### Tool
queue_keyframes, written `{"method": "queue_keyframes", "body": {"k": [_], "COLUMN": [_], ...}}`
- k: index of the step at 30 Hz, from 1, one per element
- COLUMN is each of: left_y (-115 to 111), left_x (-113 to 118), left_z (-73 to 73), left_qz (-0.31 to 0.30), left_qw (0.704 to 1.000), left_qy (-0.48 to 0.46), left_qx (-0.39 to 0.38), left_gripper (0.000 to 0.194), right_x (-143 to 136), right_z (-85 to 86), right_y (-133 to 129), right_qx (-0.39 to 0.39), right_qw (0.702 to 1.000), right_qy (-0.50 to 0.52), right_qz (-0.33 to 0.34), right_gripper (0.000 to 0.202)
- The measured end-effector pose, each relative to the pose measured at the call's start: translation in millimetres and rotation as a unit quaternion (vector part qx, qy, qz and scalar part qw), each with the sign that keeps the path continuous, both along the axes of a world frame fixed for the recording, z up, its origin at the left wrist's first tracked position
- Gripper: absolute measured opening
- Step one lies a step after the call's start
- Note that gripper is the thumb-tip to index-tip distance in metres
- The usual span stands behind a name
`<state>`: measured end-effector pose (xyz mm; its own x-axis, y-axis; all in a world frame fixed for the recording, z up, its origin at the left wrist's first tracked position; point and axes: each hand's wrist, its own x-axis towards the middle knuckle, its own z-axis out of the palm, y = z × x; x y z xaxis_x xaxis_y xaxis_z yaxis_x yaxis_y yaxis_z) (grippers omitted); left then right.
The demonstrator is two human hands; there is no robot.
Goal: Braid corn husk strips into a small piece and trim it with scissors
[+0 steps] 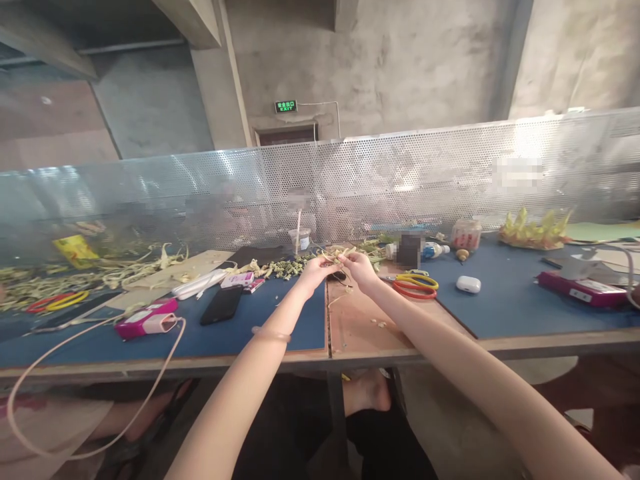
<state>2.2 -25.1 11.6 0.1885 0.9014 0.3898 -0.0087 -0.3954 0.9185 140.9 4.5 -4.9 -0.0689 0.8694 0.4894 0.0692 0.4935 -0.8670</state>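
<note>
Left hand (pixel 317 272) and right hand (pixel 358 268), close together over a table (pixel 363 323).
I see both pinching pale strips (pixel 337 257), perhaps plant; scissors (pixel 417 287) lie just beside the right forearm.

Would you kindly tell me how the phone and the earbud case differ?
The phone is black, while the earbud case is white. The phone is a larger, flat slab; the earbud case is smaller and rounded. The phone lies to the left of the left hand, the earbud case to the right of the right hand. Both rest on blue surfaces.
</note>
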Motion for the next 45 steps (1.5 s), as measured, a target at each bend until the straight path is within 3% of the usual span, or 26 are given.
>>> {"method": "queue_keyframes", "body": {"k": [13, 21, 28, 37, 41, 45], "left_y": [-0.4, -3.0, -2.2, -0.6, 9.3, 20.9], "left_x": [3.6, 4.7, -3.7, -10.1, -15.0, -23.1], "left_z": [-0.7, -0.2, 0.6, 5.4, 5.7, 4.2], "left_qz": [0.059, 0.041, 0.039, 0.023, 0.03, 0.058], "left_qw": [0.996, 0.997, 0.998, 0.998, 0.998, 0.995], "left_qy": [0.03, 0.036, 0.053, 0.048, 0.038, 0.006], "left_qx": [0.06, 0.047, 0.0, -0.033, -0.047, -0.076], "left_gripper": [0.026, 0.027, 0.033, 0.022, 0.016, 0.021], "right_x": [-0.6, -1.3, 3.9, 14.1, 23.7, 30.0], "right_z": [1.4, 1.0, 1.1, 9.0, 19.6, 23.8], "right_y": [-3.6, -3.7, -6.8, -4.6, 3.9, 16.3], "right_qx": [0.022, 0.019, 0.029, -0.001, -0.011, -0.031], "right_qw": [0.999, 0.999, 0.997, 0.987, 0.985, 0.974], "right_qy": [-0.015, -0.01, -0.01, -0.058, -0.121, -0.221], "right_qz": [-0.029, -0.025, 0.067, 0.149, 0.126, 0.043], "right_gripper": [0.022, 0.022, 0.019, 0.021, 0.028, 0.03]}}
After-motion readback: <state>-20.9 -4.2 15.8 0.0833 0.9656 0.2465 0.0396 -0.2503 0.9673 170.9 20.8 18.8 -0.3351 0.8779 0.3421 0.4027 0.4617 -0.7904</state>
